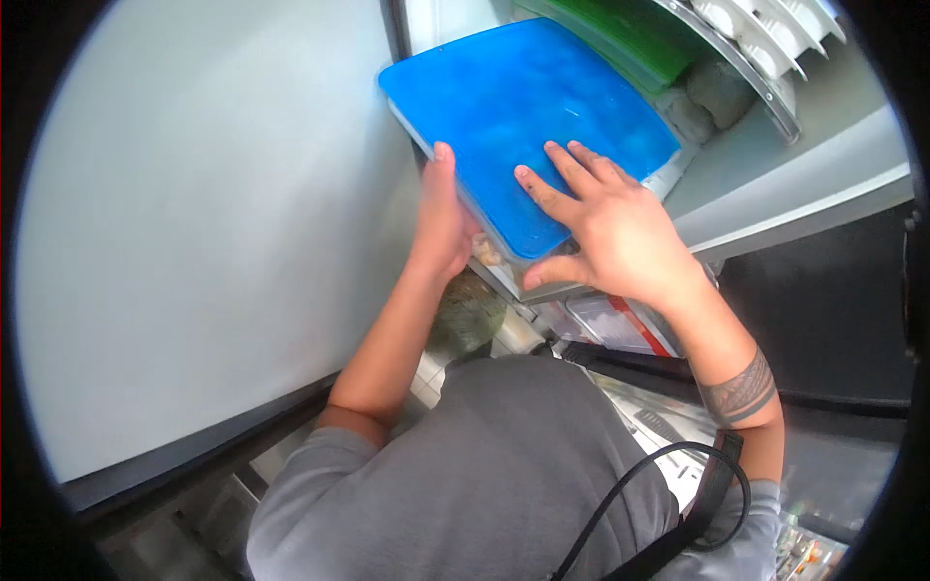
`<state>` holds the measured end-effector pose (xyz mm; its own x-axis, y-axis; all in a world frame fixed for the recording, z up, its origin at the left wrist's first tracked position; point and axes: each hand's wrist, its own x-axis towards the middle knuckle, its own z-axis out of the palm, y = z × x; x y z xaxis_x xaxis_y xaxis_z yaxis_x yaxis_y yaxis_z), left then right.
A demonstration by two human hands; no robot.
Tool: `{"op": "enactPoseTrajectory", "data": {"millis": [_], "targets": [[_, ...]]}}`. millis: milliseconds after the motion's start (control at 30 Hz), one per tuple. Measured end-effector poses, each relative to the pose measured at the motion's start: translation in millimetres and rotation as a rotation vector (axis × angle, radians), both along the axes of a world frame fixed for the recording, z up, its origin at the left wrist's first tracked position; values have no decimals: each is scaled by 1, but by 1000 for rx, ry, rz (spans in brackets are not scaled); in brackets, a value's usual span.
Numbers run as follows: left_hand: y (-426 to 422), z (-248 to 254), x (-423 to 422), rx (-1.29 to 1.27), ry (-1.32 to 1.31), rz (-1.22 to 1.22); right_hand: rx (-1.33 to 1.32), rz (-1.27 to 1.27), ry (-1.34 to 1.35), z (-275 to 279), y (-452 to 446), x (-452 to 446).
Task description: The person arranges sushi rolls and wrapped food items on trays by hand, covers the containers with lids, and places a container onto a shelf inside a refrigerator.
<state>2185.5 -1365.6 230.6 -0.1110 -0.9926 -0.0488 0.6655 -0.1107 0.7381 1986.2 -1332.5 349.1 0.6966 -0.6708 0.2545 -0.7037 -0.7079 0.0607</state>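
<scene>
A clear plastic food container with a blue lid [528, 107] is tilted in front of me, partly over a light shelf edge. My left hand [446, 218] grips its near left side, thumb up along the wall and the other fingers mostly hidden beneath. Spread across the lid's near right part, my right hand [615, 228] lies with fingers apart. Its thumb points down beside the near corner. What is inside the container is blurred, though something pale shows through the wall near that corner. Right behind it sits a green container [630, 44].
A large pale door-like panel [213, 223] fills the left side. White ridged trays [765, 34] stand on a metal-edged rack at upper right. Beside them are wrapped bundles [717, 92]. Below the shelf is a clear box with a red stripe [635, 324]. A black strap [712, 494] hangs near my right arm.
</scene>
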Motion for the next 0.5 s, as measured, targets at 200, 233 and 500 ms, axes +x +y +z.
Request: {"op": "enactPoseTrajectory", "data": {"millis": [200, 233, 500], "targets": [[-2, -17, 0, 9, -7, 22, -34, -381, -354, -9, -63, -45], [-3, -19, -1, -24, 29, 67, -38, -392, -358, -19, -71, -47], [-2, -27, 15, 1, -54, 20, 49, -1037, -265, -39, -92, -40]]}}
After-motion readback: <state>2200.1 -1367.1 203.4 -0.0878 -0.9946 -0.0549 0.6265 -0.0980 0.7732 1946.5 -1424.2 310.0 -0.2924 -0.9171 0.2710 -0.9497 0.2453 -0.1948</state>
